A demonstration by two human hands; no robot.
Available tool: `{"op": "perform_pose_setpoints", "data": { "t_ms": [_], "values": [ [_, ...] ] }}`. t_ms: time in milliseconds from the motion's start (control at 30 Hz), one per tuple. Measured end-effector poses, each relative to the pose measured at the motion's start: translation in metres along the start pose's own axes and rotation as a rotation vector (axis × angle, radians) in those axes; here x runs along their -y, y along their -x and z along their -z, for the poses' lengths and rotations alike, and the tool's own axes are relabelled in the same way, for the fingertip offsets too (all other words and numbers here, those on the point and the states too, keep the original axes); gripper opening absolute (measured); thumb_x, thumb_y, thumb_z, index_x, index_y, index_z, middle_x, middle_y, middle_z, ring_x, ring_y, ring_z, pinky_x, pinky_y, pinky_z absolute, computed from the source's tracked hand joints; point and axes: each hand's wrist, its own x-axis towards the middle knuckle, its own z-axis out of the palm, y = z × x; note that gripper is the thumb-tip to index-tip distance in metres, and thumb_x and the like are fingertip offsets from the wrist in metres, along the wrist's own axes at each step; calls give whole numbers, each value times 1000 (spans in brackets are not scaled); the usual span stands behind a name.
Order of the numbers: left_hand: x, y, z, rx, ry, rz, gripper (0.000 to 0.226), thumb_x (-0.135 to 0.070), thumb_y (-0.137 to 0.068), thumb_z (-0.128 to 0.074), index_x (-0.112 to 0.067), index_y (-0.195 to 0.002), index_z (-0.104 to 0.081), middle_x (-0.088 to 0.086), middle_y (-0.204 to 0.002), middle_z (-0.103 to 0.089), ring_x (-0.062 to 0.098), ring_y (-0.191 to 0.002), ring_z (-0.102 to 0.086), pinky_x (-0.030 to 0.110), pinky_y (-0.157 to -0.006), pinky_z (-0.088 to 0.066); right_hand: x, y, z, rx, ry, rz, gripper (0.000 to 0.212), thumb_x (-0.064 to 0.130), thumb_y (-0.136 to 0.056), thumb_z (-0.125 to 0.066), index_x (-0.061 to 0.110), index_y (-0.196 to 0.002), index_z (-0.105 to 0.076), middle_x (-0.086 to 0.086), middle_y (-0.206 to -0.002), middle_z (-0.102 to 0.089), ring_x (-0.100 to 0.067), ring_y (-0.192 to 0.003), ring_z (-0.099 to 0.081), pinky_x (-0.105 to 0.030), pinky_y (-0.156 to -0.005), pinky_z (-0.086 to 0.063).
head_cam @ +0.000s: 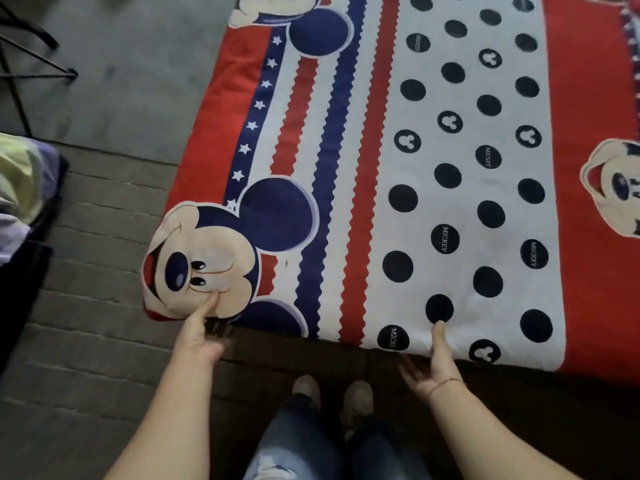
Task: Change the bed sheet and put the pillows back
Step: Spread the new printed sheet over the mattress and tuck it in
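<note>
A red, white and blue cartoon-mouse bed sheet [398, 168] lies spread flat over the mattress, filling the upper right of the view. My left hand [202, 332] grips the sheet's near left corner, thumb on top over the printed face, fingers under the edge. My right hand [434, 362] holds the near edge further right, thumb on top by a black dot, fingers curled beneath. No pillows are in view.
Grey brick-pattern floor [97, 237] runs along the bed's left side. A pile of pale bedding on something dark [17, 188] sits at the left edge. Black metal legs [20, 64] stand at top left. My feet [332, 396] are by the bed's near edge.
</note>
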Motion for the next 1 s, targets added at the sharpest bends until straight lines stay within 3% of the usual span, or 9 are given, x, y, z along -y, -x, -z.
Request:
{"op": "perform_pose_setpoints", "data": {
  "t_ms": [100, 167, 233, 367, 500, 700, 833, 933, 1000],
  "values": [
    [-20, 5, 12, 0, -149, 75, 39, -26, -82, -71, -12, -117, -63, 10, -107, -71, 28, -107, -61, 42, -94, -48, -14, 21, -12, 70, -89, -53, 60, 63, -75, -64, 20, -115, -56, -11, -131, -55, -28, -104, -57, -49, -100, -42],
    [-38, 11, 19, -47, -153, 84, 43, -32, -85, -69, -9, -119, -59, 11, -114, -62, 26, -111, -56, 40, -100, -42, -36, 36, -24, 151, -93, -99, 76, 65, -65, -67, 18, -123, -53, -12, -131, -54, -27, -106, -56, -48, -102, -37],
    [-59, 12, 30, -86, -99, 58, 58, -42, -85, -68, -12, -131, -49, 11, -127, -53, 28, -123, -47, 45, -102, -38, -64, 53, -45, 231, -117, -163, 89, 62, -62, -68, 16, -135, -46, -13, -132, -53, -29, -122, -50, -49, -108, -33],
    [-102, 6, 56, -82, -127, 83, 77, -58, -87, -58, -17, -148, -33, 12, -153, -35, 31, -141, -31, 56, -111, -23, -138, 88, -108, 321, -169, -258, 74, 54, -75, -65, 13, -134, -45, -16, -141, -46, -30, -138, -37, -51, -115, -24],
    [-136, -9, 71, -134, -224, 127, 68, -47, -98, -48, -16, -153, -23, 13, -160, -18, 30, -147, -20, 57, -114, -19, -215, 117, -182, 401, -271, -299, 62, 50, -77, -67, 10, -121, -51, -17, -141, -44, -31, -140, -33, -51, -116, -22],
    [-149, -16, 80, 115, -309, 185, 55, -43, -101, -43, -19, -150, -34, 7, -155, -35, 28, -143, -31, 54, -114, -23, -254, 128, -239, 387, -429, -195, 49, 46, -78, -68, 13, -112, -56, -16, -131, -51, -34, -134, -41, -52, -113, -28],
    [-140, -37, 74, 325, -369, 342, 66, -64, -92, -42, -24, -144, -44, 5, -147, -48, 31, -139, -38, 58, -116, -18, -250, 126, -256, 408, -429, -142, 98, 41, -46, -93, 16, -130, -51, -20, -135, -54, -42, -123, -50, -60, -107, -34],
    [-140, -53, 64, 406, -314, 425, 70, -73, -89, -35, -23, -132, -57, 14, -135, -58, 36, -127, -49, 60, -114, -23, -247, 126, -265, 440, -477, -119, 70, 44, -69, -80, 13, -126, -53, -23, -128, -58, -46, -121, -50, -64, -105, -33],
    [-145, -54, 54, 450, -237, 476, 73, -76, -88, -33, -23, -132, -58, 15, -133, -59, 38, -123, -52, 59, -108, -33, -243, 127, -268, 500, -496, -94, 83, 42, -59, -87, 12, -128, -52, -24, -128, -59, -46, -122, -50, -66, -105, -32]
  ]
}}
